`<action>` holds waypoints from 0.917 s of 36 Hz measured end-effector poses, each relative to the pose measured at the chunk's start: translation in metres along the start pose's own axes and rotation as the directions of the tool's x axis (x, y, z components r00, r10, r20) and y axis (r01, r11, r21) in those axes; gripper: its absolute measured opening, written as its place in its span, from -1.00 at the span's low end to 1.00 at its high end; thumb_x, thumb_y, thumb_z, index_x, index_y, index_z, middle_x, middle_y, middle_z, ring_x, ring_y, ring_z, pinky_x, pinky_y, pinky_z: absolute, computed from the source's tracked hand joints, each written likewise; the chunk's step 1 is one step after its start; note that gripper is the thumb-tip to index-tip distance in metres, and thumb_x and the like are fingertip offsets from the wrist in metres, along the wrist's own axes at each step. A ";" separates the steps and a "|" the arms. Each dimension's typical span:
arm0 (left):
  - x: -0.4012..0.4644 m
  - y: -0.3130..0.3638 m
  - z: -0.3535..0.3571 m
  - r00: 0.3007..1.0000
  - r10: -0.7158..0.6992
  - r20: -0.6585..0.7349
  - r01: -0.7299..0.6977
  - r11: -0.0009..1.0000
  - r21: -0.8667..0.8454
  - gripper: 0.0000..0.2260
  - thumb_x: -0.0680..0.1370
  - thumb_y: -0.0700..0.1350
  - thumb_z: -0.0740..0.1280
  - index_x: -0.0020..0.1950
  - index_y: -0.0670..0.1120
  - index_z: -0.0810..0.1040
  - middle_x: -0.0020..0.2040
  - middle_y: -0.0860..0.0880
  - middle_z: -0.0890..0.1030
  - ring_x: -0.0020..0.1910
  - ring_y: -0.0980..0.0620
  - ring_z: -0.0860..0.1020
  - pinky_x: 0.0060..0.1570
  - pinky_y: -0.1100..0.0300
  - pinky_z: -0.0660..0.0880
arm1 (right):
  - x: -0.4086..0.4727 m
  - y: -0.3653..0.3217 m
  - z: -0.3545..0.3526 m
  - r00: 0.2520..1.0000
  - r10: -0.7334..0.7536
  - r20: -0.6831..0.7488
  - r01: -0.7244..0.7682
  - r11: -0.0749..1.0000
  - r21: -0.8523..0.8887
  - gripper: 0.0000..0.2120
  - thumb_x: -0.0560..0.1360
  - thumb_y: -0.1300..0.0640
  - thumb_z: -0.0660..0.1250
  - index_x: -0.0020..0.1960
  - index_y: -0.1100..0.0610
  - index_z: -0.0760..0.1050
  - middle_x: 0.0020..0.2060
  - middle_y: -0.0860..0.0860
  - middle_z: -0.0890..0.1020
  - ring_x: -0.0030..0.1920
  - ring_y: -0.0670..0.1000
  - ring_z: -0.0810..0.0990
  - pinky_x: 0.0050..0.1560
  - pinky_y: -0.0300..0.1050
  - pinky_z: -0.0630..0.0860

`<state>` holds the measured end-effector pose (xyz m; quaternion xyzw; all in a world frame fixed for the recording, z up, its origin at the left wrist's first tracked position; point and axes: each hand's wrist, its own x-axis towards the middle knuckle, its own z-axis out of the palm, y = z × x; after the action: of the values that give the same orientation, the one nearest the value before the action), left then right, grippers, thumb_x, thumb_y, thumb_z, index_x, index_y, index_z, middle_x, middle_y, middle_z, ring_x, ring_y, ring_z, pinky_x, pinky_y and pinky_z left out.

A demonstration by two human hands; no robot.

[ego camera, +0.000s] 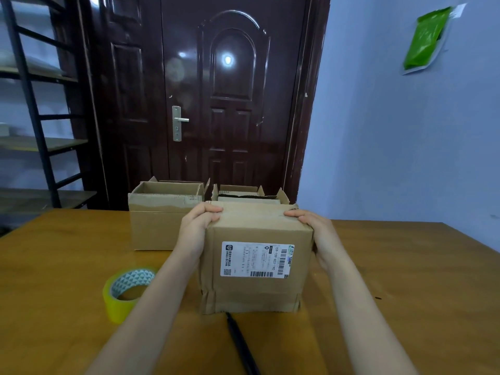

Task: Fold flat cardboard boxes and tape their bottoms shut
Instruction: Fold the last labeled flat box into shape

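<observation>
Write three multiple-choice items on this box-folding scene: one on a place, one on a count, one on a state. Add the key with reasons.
1. Where does the tape roll lie?
A. On the table, left of the held box
B. Inside an open box
C. On the shelf

2. How many open-topped boxes stand behind the held box?
A. None
B. Two
C. Five

3. How is the held box gripped?
A. One hand
B. Both hands at its top corners
C. Not at all

Key: 1 A, it rests on the table by the left forearm. 2 B, a left box and a right box. 3 B, left hand and right hand curl over the top corners.
</observation>
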<state>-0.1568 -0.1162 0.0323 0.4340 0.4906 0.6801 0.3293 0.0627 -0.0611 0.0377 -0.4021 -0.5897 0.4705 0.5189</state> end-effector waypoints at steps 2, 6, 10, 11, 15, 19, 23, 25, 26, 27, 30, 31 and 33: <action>-0.001 0.000 -0.002 0.999 -0.007 0.034 0.006 1.000 0.010 -0.82 0.54 -0.29 0.20 0.02 -0.18 0.57 -0.08 0.06 0.56 -0.16 0.14 0.50 -0.23 0.32 0.44 | 0.000 -0.005 -0.003 0.999 0.017 0.028 -0.015 0.997 -0.070 -0.64 0.54 0.26 0.12 -0.07 0.04 0.68 0.03 -0.15 0.63 0.02 -0.08 0.52 -0.15 -0.23 0.38; -0.002 -0.001 -0.010 0.985 0.010 0.175 -0.030 0.993 0.114 -0.73 0.63 -0.06 0.15 0.31 0.05 0.46 0.18 0.12 0.50 0.10 0.14 0.50 -0.04 0.29 0.44 | 0.003 -0.015 -0.009 0.997 0.041 0.066 -0.029 0.984 -0.176 -0.68 0.52 0.24 0.19 0.03 -0.06 0.65 0.11 -0.09 0.60 0.04 -0.06 0.53 -0.11 -0.20 0.40; 0.000 0.003 -0.024 0.980 0.039 0.193 -0.075 0.980 0.182 -0.59 0.61 0.10 0.13 0.47 0.19 0.22 0.48 0.08 0.24 0.43 0.06 0.24 0.32 0.08 0.26 | 0.004 -0.023 -0.008 0.998 -0.039 0.042 0.048 0.966 -0.256 -0.63 0.50 0.26 0.25 0.20 -0.07 0.57 0.20 -0.11 0.54 0.21 -0.07 0.47 0.15 -0.16 0.41; -0.001 0.005 -0.029 0.982 0.044 0.183 -0.078 0.980 0.181 -0.56 0.59 0.13 0.13 0.48 0.19 0.20 0.50 0.07 0.22 0.44 0.07 0.21 0.37 0.01 0.21 | 0.002 -0.025 -0.007 0.997 -0.065 0.036 0.072 0.962 -0.262 -0.61 0.51 0.28 0.26 0.26 -0.04 0.54 0.21 -0.11 0.51 0.22 -0.09 0.44 0.17 -0.18 0.37; -0.002 0.008 -0.057 0.993 0.092 0.076 -0.106 0.973 0.204 -0.59 0.60 0.15 0.10 0.45 0.16 0.27 0.37 0.13 0.30 0.33 0.14 0.23 0.39 -0.04 0.21 | -0.005 -0.029 -0.003 0.991 -0.130 -0.007 0.122 0.947 -0.297 -0.59 0.53 0.25 0.27 0.33 -0.02 0.46 0.19 -0.08 0.45 0.17 -0.10 0.38 0.13 -0.20 0.28; 0.002 -0.001 -0.095 0.990 0.094 -0.108 -0.058 0.952 0.301 -0.72 0.63 0.07 0.14 0.26 0.01 0.48 0.19 0.09 0.49 0.28 0.03 0.41 0.29 -0.01 0.36 | -0.008 -0.029 0.001 0.968 -0.242 -0.066 0.182 0.858 -0.481 -0.57 0.52 0.20 0.30 0.37 -0.03 0.42 0.41 0.03 0.36 0.42 0.02 0.29 0.38 -0.09 0.21; -0.011 -0.015 -0.127 0.985 0.120 -0.124 -0.040 0.860 0.508 -0.78 0.62 -0.02 0.20 0.08 -0.10 0.57 0.07 -0.03 0.58 0.07 0.02 0.49 -0.05 0.17 0.38 | -0.011 -0.032 0.005 0.938 -0.322 -0.125 0.211 0.821 -0.530 -0.57 0.52 0.21 0.31 0.38 0.03 0.42 0.46 0.06 0.28 0.47 0.01 0.20 0.33 -0.22 0.12; -0.021 -0.023 -0.138 0.993 0.104 -0.063 -0.042 0.780 0.624 -0.80 0.62 -0.04 0.22 0.06 -0.11 0.58 0.04 -0.04 0.59 0.04 0.03 0.50 -0.06 0.18 0.35 | -0.012 -0.032 0.008 0.919 -0.366 -0.144 0.230 0.798 -0.557 -0.58 0.52 0.19 0.31 0.36 0.03 0.44 0.46 0.05 0.28 0.47 0.03 0.20 0.41 -0.11 0.11; -0.024 -0.028 -0.141 0.997 0.079 -0.021 -0.044 0.734 0.678 -0.81 0.61 -0.04 0.22 0.05 -0.10 0.58 0.02 -0.03 0.60 0.03 0.01 0.51 -0.07 0.17 0.35 | -0.012 -0.032 0.011 0.908 -0.391 -0.154 0.240 0.784 -0.573 -0.59 0.51 0.18 0.31 0.35 0.02 0.45 0.46 0.04 0.28 0.46 0.05 0.20 0.45 -0.02 0.12; -0.027 -0.033 -0.143 0.999 0.045 0.019 -0.044 0.687 0.725 -0.82 0.61 -0.04 0.23 0.04 -0.07 0.57 0.00 -0.04 0.60 0.03 -0.01 0.53 -0.10 0.16 0.38 | -0.012 -0.031 0.014 0.892 -0.420 -0.166 0.251 0.766 -0.591 -0.60 0.51 0.17 0.31 0.33 0.01 0.47 0.45 0.04 0.29 0.45 0.07 0.21 0.46 0.08 0.14; -0.034 -0.045 -0.147 0.995 -0.053 0.085 -0.037 0.592 0.805 -0.81 0.58 -0.07 0.26 0.16 -0.04 0.52 0.09 -0.06 0.57 0.08 -0.03 0.53 -0.01 0.11 0.49 | -0.015 -0.030 0.025 0.824 -0.526 -0.212 0.308 0.729 -0.612 -0.65 0.50 0.17 0.30 0.28 0.01 0.52 0.41 0.03 0.34 0.40 0.09 0.24 0.39 0.19 0.23; -0.035 -0.049 -0.148 0.991 -0.066 0.119 -0.063 0.554 0.830 -0.75 0.57 -0.08 0.27 0.24 -0.04 0.49 0.17 -0.06 0.54 0.14 -0.02 0.49 0.07 0.10 0.47 | -0.018 -0.031 0.029 0.798 -0.560 -0.224 0.338 0.722 -0.603 -0.67 0.50 0.18 0.30 0.25 0.00 0.54 0.38 0.02 0.36 0.38 0.07 0.25 0.36 0.19 0.28; -0.036 -0.053 -0.145 0.971 -0.093 0.219 -0.158 0.439 0.885 -0.66 0.56 -0.08 0.27 0.34 0.02 0.41 0.31 -0.02 0.43 0.30 0.00 0.35 0.22 0.09 0.38 | -0.025 -0.033 0.038 0.742 -0.624 -0.247 0.401 0.707 -0.583 -0.71 0.50 0.19 0.28 0.18 0.00 0.57 0.31 -0.02 0.40 0.32 0.01 0.28 0.29 0.16 0.37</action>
<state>-0.2735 -0.1872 -0.0485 0.6288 0.7248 0.2663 0.0918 0.0292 -0.0983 0.0628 -0.4280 -0.6506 0.0361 0.6263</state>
